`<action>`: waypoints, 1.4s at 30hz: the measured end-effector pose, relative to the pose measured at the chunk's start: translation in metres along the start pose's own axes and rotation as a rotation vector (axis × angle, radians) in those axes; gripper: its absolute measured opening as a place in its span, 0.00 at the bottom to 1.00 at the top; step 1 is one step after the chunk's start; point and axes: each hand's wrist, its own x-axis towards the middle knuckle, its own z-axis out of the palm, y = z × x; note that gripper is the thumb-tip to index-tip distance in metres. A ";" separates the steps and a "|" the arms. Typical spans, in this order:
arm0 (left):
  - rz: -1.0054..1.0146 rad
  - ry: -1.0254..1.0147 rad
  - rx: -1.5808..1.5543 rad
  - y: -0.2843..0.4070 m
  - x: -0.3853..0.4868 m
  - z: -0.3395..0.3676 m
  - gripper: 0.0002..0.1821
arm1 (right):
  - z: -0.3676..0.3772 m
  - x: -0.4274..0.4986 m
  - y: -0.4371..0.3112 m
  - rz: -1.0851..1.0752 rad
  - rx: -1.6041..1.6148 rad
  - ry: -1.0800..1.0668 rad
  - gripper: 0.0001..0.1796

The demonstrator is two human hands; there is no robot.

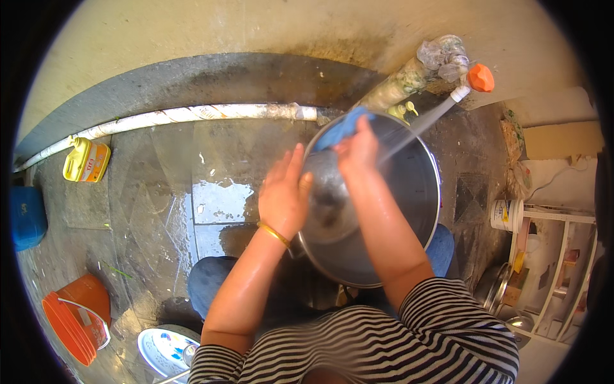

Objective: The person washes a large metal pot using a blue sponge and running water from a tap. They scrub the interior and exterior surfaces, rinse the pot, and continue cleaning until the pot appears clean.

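A large round metal pot (407, 206) is tilted before me between my knees, its mouth facing up towards me. My right hand (357, 146) is inside the rim, pressing a blue cloth (343, 128) against the upper left wall. Part of the cloth is hidden by the fingers. At the pot's left rim, my left hand (285, 192) steadies it, fingers extended and thumb near the edge. Water streams (427, 120) into the pot from a white tap spout (459, 94) with an orange knob (480, 78). The inner wall looks wet and shiny.
A white pipe (206, 113) runs along the wall. Leftward on the wet floor stand a yellow detergent bottle (87, 161), a blue container (29, 218) and a tilted orange bucket (79, 319). A patterned enamel basin (158, 353) lies lower left. To the right is a white shelf rack (559, 216).
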 end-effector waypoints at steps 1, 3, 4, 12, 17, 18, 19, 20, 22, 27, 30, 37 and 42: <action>0.016 0.014 -0.037 -0.001 0.000 0.000 0.26 | 0.007 -0.003 -0.007 -0.120 0.145 0.020 0.26; 0.052 0.033 -0.100 -0.004 -0.001 0.002 0.25 | 0.014 -0.012 -0.003 -0.097 -0.197 0.041 0.41; 0.030 0.004 -0.145 -0.006 -0.001 0.002 0.26 | 0.013 -0.021 0.009 -0.079 -0.282 -0.027 0.43; -0.006 -0.010 -0.271 -0.017 0.001 0.006 0.28 | -0.068 -0.128 0.071 0.163 -0.437 -0.577 0.31; -0.049 0.021 -0.191 -0.018 0.002 0.007 0.30 | -0.029 -0.095 0.051 -0.265 -0.369 -0.400 0.30; -0.044 0.018 -0.155 -0.017 0.001 0.006 0.29 | -0.015 -0.076 0.045 -0.401 -0.460 -0.389 0.31; -0.027 0.005 -0.126 -0.017 0.002 0.006 0.30 | -0.002 -0.054 0.038 -0.582 -0.523 -0.280 0.32; -0.006 0.000 -0.102 -0.016 0.001 0.005 0.31 | 0.004 -0.034 0.029 -0.471 -0.364 -0.202 0.31; 0.020 0.002 -0.087 -0.014 0.001 0.003 0.34 | -0.001 0.003 0.011 -0.401 -0.116 -0.028 0.31; 0.001 -0.017 -0.089 -0.012 0.002 -0.001 0.33 | -0.057 0.056 0.040 -0.719 0.003 0.100 0.30; -0.004 -0.003 -0.096 -0.012 0.004 -0.001 0.32 | -0.095 0.086 0.079 -0.509 -0.280 0.274 0.32; 0.007 0.031 -0.085 -0.010 0.001 0.000 0.30 | -0.125 0.151 0.172 -0.141 -1.594 -0.038 0.48; -0.027 0.032 -0.067 -0.009 0.002 0.000 0.27 | -0.147 0.098 0.250 -0.723 -2.086 -0.953 0.32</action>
